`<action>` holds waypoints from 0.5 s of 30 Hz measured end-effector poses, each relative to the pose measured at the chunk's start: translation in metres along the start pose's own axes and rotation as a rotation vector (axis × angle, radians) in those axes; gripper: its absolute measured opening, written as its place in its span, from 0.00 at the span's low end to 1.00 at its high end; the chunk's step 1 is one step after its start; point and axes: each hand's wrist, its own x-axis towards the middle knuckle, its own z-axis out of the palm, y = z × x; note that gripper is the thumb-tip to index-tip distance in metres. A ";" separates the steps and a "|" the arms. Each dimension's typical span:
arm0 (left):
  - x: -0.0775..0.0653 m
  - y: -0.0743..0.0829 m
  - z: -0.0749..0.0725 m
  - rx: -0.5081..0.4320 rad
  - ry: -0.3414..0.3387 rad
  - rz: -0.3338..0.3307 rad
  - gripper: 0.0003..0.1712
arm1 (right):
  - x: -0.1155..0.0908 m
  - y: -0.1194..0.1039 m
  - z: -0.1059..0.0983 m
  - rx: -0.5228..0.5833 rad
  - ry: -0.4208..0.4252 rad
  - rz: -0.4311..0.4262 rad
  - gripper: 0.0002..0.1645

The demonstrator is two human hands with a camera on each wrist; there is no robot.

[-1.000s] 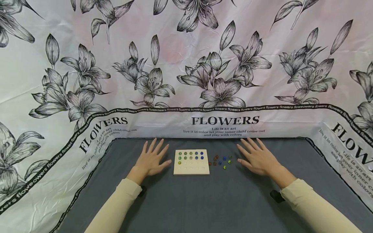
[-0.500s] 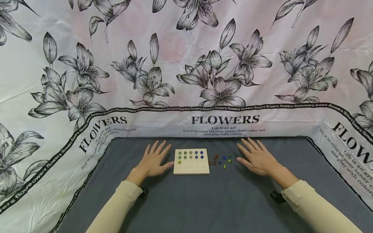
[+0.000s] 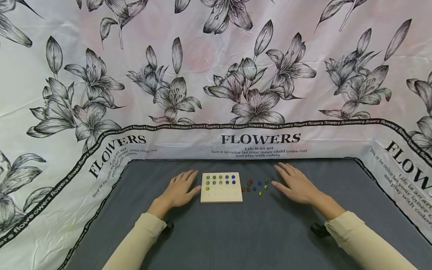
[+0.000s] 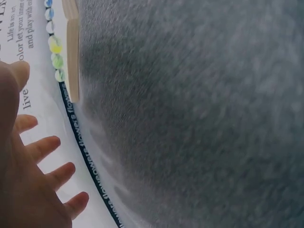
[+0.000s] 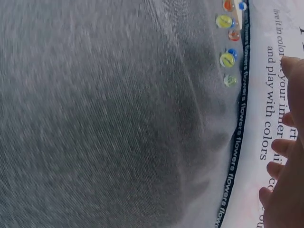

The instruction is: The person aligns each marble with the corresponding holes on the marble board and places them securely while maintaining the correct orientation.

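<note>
A pale wooden board [image 3: 221,200] with rows of small hollows lies on the grey cloth in the head view. Green, clear and blue marbles fill its two back rows, and one yellow marble [image 3: 207,188] sits at the left of the third row. Loose red, blue and green-yellow marbles [image 3: 260,194] are scattered just right of the board. My left hand [image 3: 179,191] hovers beside the board's left edge, fingers extended, thumb tip close to the edge. My right hand [image 3: 297,183] is to the right of the loose marbles, fingers extended, thumb toward them. Neither hand holds anything.
Grey cloth [image 3: 216,240] covers the table. Behind it hangs a white curtain [image 3: 256,168] printed with black flowers and lettering, its dark-edged border meeting the table's back and sides. Dark wrist devices [image 3: 318,230] show beneath the sleeves.
My left hand has moved slightly right toward the board, its fingers drawing closer together. My right hand has shifted slightly left toward the loose marbles. The marbles and board have stayed put.
</note>
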 end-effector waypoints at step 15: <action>0.003 0.009 0.010 -0.071 -0.054 -0.011 0.34 | 0.003 -0.003 0.003 0.281 0.022 0.064 0.37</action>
